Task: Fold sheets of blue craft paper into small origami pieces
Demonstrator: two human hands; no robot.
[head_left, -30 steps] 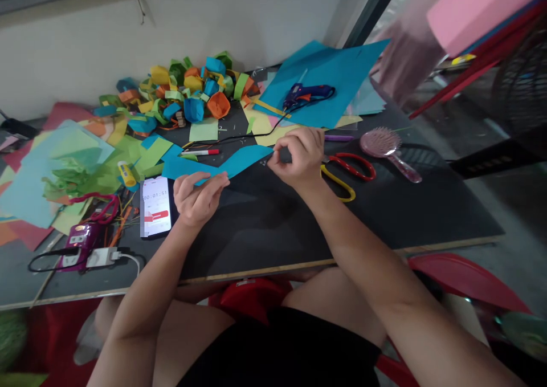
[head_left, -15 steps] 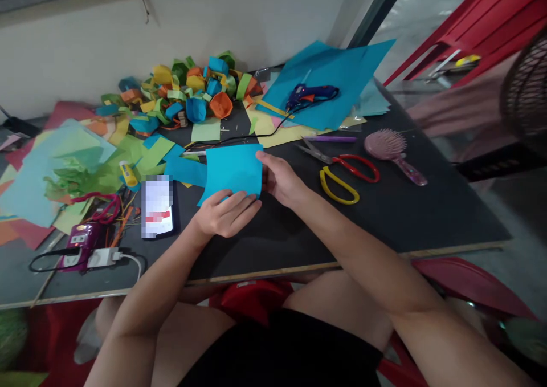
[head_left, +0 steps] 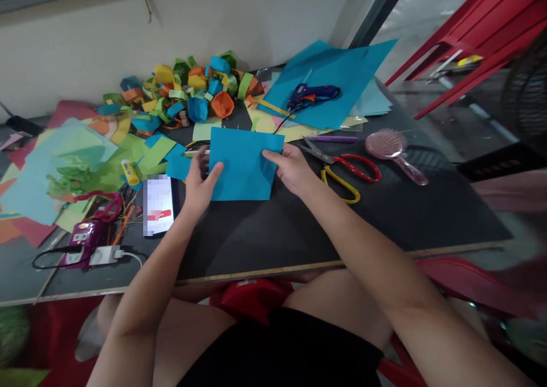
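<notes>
A blue sheet of paper (head_left: pixel 243 162) lies flat on the dark table (head_left: pixel 299 227) in front of me. My left hand (head_left: pixel 199 184) rests on the sheet's left edge, fingers stretched flat on it. At the sheet's right edge my right hand (head_left: pixel 290 167) presses down with the fingers laid out and the thumb on the paper. Both hands hold the sheet down; neither lifts it.
Red and yellow scissors (head_left: pixel 346 173) and a pink hairbrush (head_left: pixel 393 150) lie to the right. A phone (head_left: pixel 159 204), glue stick (head_left: pixel 128 173) and purple device (head_left: pixel 83 241) sit left. Folded paper pieces (head_left: pixel 192 90), a blue glue gun (head_left: pixel 311 95) and large sheets fill the back.
The blue paper went from a narrow folded strip held up to a wide sheet laid flat on the table. Both hands dropped onto its edges. A person passing at the right left the view.
</notes>
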